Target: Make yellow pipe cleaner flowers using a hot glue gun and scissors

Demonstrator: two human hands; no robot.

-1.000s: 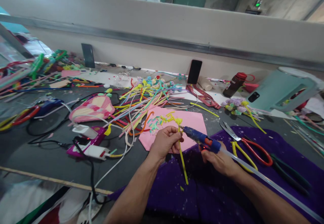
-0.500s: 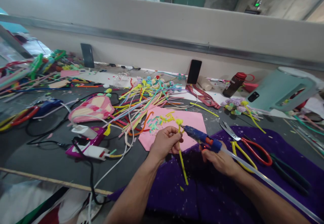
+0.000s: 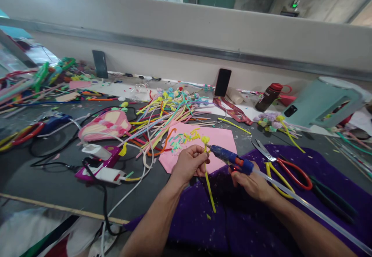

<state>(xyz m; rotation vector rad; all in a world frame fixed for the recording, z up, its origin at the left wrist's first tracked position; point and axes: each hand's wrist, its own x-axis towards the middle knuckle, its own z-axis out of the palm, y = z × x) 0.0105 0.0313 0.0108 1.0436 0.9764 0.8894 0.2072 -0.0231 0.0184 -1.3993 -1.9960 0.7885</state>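
Observation:
My left hand (image 3: 192, 161) pinches a yellow pipe cleaner (image 3: 209, 193) with a small tufted yellow head at its top; the stem hangs down below my fingers. In my right hand (image 3: 252, 182) is a blue hot glue gun (image 3: 231, 158), its nozzle at the stem just under the yellow head. Whether the tip touches the stem I cannot tell. A long clear glue stick (image 3: 308, 203) sticks out of the gun's back. Beneath my hands lies a pink sheet (image 3: 223, 139) with many short cut pieces of yellow and green pipe cleaner (image 3: 180, 141) on it.
Scissors with red and yellow handles (image 3: 293, 172) and dark-handled pliers (image 3: 331, 201) rest on a purple cloth (image 3: 308, 154). Left are a purple power strip (image 3: 87, 172) with cables and a pipe-cleaner pile (image 3: 162, 123). Behind stand a phone (image 3: 223, 82), a bottle (image 3: 269, 96) and a mint-green kettle (image 3: 328, 100).
The glue gun's nozzle has shifted very slightly left and down against the yellow stem. Otherwise both hands keep their grip and nearly the same place.

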